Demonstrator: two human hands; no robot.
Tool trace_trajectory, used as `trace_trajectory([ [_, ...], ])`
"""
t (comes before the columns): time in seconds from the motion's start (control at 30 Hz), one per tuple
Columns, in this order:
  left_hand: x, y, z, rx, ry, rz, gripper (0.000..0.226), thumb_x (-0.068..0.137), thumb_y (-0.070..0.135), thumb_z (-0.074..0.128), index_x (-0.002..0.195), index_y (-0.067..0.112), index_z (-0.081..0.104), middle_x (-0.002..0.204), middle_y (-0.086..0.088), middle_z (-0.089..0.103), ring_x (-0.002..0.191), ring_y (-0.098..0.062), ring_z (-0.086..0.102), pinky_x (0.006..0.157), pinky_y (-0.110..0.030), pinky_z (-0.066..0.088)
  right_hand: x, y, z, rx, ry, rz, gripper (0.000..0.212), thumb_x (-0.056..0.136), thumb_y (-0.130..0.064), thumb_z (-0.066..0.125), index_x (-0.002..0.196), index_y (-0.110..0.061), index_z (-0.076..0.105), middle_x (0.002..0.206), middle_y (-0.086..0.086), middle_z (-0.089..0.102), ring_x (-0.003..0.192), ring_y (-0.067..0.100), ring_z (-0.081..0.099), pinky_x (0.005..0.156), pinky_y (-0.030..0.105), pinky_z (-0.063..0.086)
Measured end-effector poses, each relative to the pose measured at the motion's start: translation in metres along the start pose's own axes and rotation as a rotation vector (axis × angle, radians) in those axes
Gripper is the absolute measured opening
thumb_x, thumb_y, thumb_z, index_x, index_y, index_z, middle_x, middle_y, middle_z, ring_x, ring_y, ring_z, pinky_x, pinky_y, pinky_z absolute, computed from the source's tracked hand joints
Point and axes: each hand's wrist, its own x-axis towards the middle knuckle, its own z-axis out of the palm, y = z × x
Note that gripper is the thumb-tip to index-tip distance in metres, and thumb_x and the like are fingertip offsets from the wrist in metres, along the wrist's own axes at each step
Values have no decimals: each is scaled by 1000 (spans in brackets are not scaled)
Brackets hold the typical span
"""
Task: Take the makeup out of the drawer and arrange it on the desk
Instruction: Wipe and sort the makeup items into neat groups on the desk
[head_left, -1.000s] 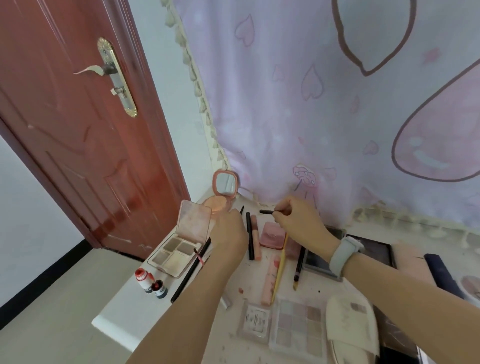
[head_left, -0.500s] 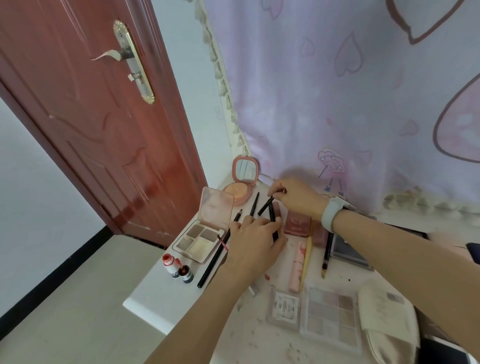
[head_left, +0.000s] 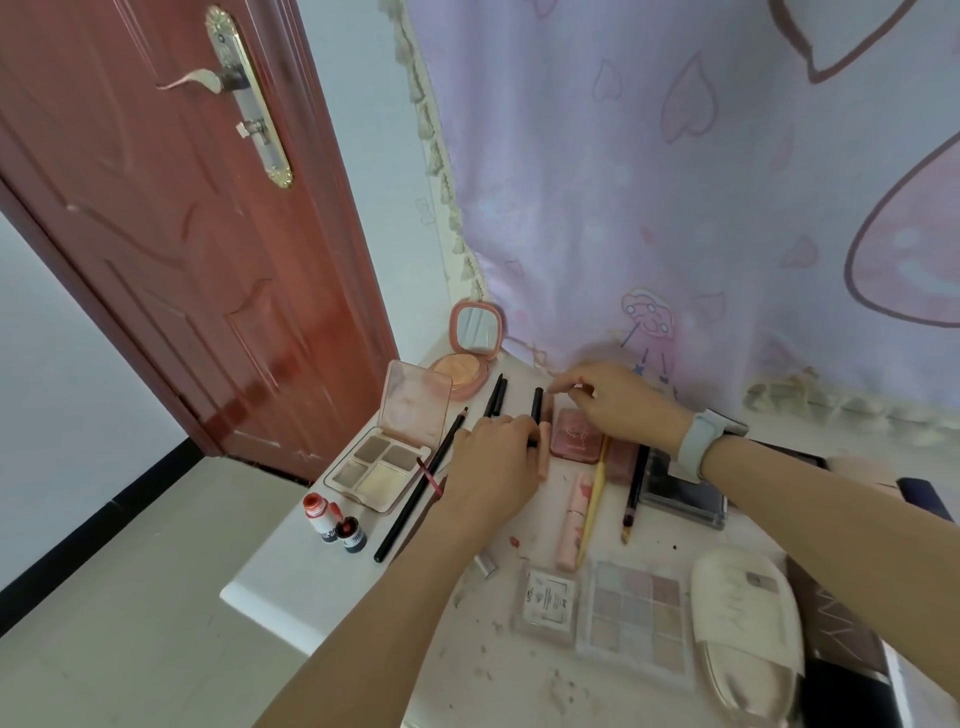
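Resting palm-down on the white desk (head_left: 291, 582), the left hand (head_left: 493, 462) has curled fingers touching a black pencil (head_left: 536, 410); whether it grips is unclear. Just beside, the right hand (head_left: 618, 400) hovers loosely curled over a pink compact (head_left: 574, 441).

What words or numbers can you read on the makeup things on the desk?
None can be read for sure.
Small white packet: dark print, too small to read.
Two little bottles: label marks, blurred.
Pink compact: faint lettering on the lid, unreadable.
Cream pouch: small tag, too blurred.
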Motion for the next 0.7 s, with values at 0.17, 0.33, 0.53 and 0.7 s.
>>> trace_trajectory([
  [0.17,15,8,3,-71,21,-88,28,95,31,44,101,6,54,89,-11,62,83,-27,59,74,-40,48,-14,-1,-5,-63,42,-33,32,94,-7,39,110,-16,65,114,6,59,107,19,50,90,27,40],
  [0.33,22,9,2,-103,35,-226,46,90,44,52,114,4,51,99,-10,64,95,-26,59,80,-37,49,-25,-2,-11,70,151,-16,30,94,-6,40,111,-12,63,112,3,62,96,9,52,85,18,38],
  [0.53,10,15,-8,-11,44,-224,44,92,40,48,88,-2,57,98,-21,56,94,-33,53,72,-33,40,-37,-13,-17,169,228,37,29,94,-6,39,111,-12,62,103,1,59,92,9,52,85,24,44],
  [0.7,-3,30,-32,23,106,-130,26,92,10,43,107,-2,60,116,-20,48,107,-33,46,81,-31,38,-45,-22,-23,202,217,134,28,94,-9,39,113,-11,60,91,-5,52,80,9,53,74,19,41],
])
